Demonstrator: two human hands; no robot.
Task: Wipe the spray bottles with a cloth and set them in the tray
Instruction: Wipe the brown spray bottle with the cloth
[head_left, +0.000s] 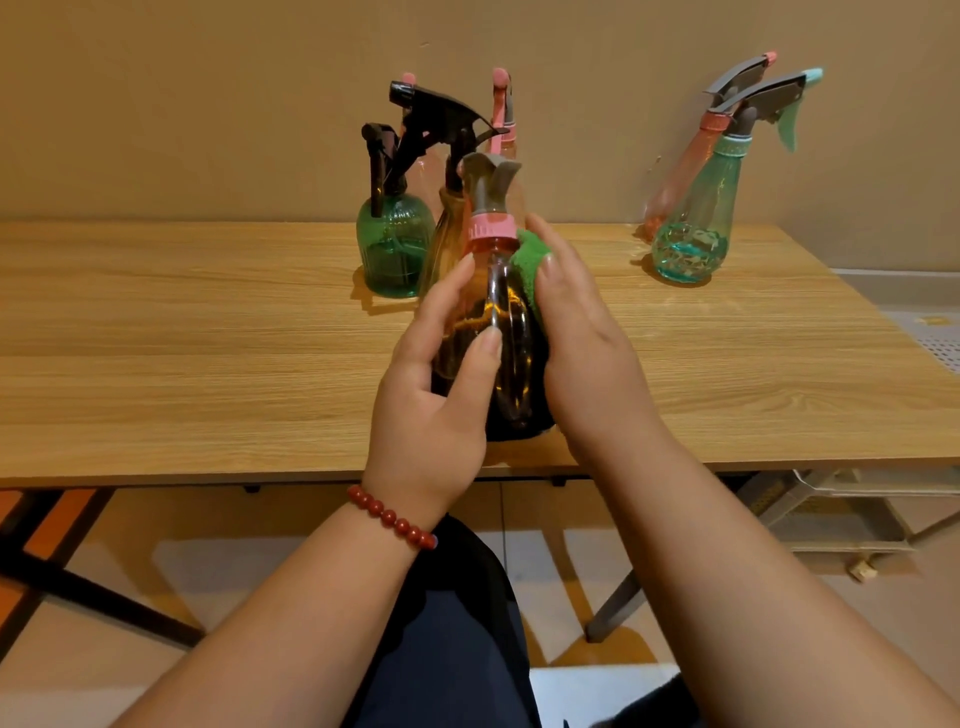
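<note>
Red beads (390, 517) circle the left wrist. Above them the left hand (441, 374) grips an orange spray bottle (506, 332) round its belly, thumb curled across the front, holding it upright at the near edge of the wooden table (208, 338). The right hand (587, 353) clamps a green cloth (530, 260) against the bottle's shoulder, just under its pink collar. Behind stand a green bottle (395, 244) and a brown bottle (441, 244), both with black triggers. Well apart to the right, a teal bottle (696, 228) stands just in front of a pink bottle (675, 187).
</note>
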